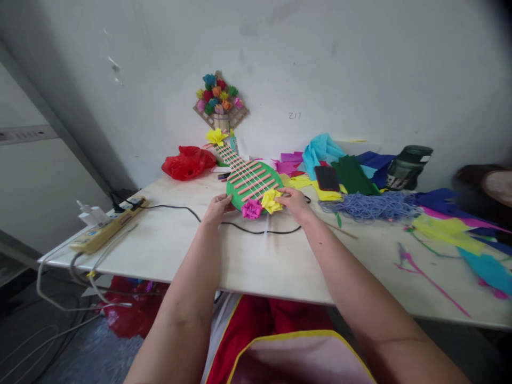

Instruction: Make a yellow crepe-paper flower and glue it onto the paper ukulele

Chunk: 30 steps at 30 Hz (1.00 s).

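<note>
A green paper guitar [237, 198] tilts up above the table, its neck pointing to the back left. Pink sticks run across its round body, and pale strings stretch along the neck. My left hand [219, 207] pinches the left edge of the body. At the lower right edge, my right hand [295, 202] has its fingers closed by a yellow paper flower [271, 201]. A magenta paper flower [252, 208] sits beside it on the guitar. Another yellow flower [216, 137] is at the neck's far end.
Behind lies a red plastic bag [188, 162]. A power strip [108, 226] with plugs is at left, its black cable [188, 209] crossing the table. On the right are a phone [327, 178], blue-grey yarn [372, 206], crepe paper [354, 175] and a dark bottle [408, 167].
</note>
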Tool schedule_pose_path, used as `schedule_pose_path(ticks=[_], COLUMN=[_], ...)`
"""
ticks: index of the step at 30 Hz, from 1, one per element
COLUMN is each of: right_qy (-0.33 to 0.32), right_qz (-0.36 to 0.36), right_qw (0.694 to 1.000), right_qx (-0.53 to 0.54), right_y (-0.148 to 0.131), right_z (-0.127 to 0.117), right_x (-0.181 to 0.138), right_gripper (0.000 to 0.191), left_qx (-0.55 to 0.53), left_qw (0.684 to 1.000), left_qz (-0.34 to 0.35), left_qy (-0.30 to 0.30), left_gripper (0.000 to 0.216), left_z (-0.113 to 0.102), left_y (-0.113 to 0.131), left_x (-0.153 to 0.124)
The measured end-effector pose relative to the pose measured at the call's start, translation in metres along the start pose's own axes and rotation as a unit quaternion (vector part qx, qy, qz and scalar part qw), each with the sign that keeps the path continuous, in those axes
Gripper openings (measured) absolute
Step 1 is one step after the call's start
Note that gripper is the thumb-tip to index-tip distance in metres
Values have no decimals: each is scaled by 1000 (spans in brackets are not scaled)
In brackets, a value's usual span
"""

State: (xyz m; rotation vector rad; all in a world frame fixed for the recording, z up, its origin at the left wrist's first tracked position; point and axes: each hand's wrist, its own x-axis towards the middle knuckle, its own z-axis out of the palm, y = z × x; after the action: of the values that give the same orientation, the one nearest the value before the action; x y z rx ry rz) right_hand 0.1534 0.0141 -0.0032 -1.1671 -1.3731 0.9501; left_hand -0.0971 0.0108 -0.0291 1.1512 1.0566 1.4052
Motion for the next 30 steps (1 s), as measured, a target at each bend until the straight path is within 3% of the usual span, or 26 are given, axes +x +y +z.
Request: schedule_pose_path(ticks=[6, 11, 18, 24, 30], right_qy=[72, 58, -8, -8, 2], right_qz=[-76, -39, 66, 67, 53], right_qw=[991, 996, 992, 992, 993], right_qx=[-88, -49, 106, 111, 106], right_y=[6, 7, -1, -4, -4], right_z=[0, 1, 6, 11, 12], right_x=[4, 3, -6, -9, -8], right_gripper=[35, 40, 41, 41, 39], left_qx=[2, -7, 10, 63, 80], left_qw=[1000, 1000, 1000, 998, 997], left_qz=[-1, 3, -1, 12, -5], left_qy=[-5, 3, 3, 24, 8], left_gripper=[43, 39, 38, 41, 51], left_z=[-1, -2, -1, 5, 12], left_y=[0, -1, 2, 8, 12], left_x=[0, 2, 0, -2, -6])
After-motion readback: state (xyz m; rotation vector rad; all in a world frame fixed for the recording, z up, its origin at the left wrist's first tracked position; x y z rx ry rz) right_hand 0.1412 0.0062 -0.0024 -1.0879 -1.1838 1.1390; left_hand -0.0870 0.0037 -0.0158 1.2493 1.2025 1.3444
